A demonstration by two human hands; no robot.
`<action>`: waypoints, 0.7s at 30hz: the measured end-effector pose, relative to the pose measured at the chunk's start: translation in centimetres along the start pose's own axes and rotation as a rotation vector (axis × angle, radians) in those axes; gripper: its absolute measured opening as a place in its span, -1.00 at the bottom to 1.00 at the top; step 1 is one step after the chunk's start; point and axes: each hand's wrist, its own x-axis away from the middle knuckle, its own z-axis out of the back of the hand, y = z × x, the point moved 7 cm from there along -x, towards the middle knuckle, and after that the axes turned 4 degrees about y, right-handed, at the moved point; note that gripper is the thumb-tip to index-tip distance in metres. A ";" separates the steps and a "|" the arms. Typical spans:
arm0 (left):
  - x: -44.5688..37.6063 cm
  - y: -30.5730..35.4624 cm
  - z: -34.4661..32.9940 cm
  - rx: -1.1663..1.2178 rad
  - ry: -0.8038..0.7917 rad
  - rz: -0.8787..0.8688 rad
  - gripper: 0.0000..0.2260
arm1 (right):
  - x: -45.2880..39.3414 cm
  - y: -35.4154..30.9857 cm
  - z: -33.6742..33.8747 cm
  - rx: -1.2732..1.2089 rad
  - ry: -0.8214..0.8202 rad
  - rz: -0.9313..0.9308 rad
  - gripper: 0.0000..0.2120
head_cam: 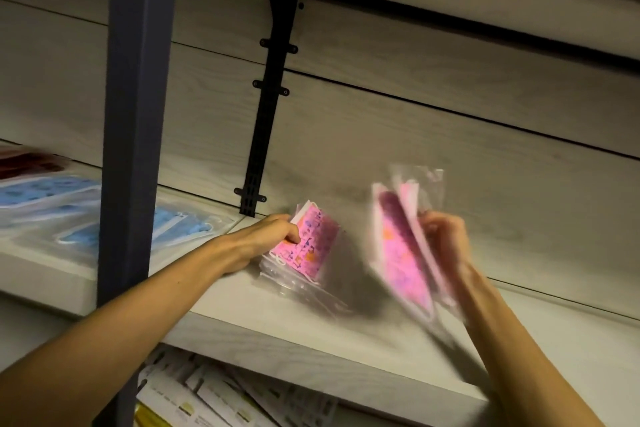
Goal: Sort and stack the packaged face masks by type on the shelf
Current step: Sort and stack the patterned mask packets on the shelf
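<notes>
Looking down from the head camera, the only view here, both arms reach onto a pale wooden shelf (346, 333). The left hand (268, 236) rests at the back of the shelf, its fingers curled around the near edge of a small stack of pink patterned masks (308, 246) in clear wrappers. That stack sits on the shelf board, tipped up against the hand, with its long axis running from the back wall toward the front edge.

The right hand (445, 239) is raised above the shelf and grips a second bunch of pink masks (403, 253). These are blurred, so how many there are cannot be told; they fan out in what looks like two or three packs. Their long axis slants down and toward the front edge, with the top ends near the wall.

The relation that matters is sideways. The held bunch lies to the right of the resting stack, near it but not touching, with a bare strip of shelf between. The two groups look like the same type, so my judgement is that the right hand's bunch belongs on the left hand's stack, a short move leftward and down. The right hand carries the load; the left hand is already on the target and can steady it.

Farther left, beyond a dark upright post (135, 149), blue masks (69, 211) lie flat on the same level, well apart.
</notes>
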 end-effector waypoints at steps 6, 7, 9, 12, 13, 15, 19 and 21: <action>1.1 1.3 -2.0 0.200 -0.215 -0.013 -0.58 | 0.1 2.7 -3.4 0.337 0.034 0.098 -0.72; 1.4 1.5 -2.3 0.211 -0.243 -0.019 -0.59 | 0.2 2.9 -3.8 0.347 0.020 0.111 -0.72; 1.8 1.8 -2.5 0.229 -0.265 -0.025 -0.60 | 0.0 3.6 -3.8 0.346 0.029 0.117 -0.74; 1.5 1.7 -2.2 0.209 -0.179 -0.037 -0.76 | -0.4 4.0 -3.2 0.343 0.060 0.124 -0.76; 1.4 1.6 -1.9 0.183 -0.136 -0.041 -0.78 | -0.3 4.0 -3.0 0.340 0.078 0.118 -0.77; 1.1 1.4 -1.6 0.157 -0.092 -0.048 -0.80 | -0.3 3.9 -2.3 0.329 0.135 0.094 -0.83; 0.9 1.4 -0.9 0.156 0.019 -0.105 -0.83 | -0.1 4.1 -0.9 0.156 0.191 -0.037 -0.84; 0.8 1.5 -0.8 0.168 0.074 -0.150 -0.85 | 0.1 4.5 -1.2 0.080 0.145 -0.109 -0.86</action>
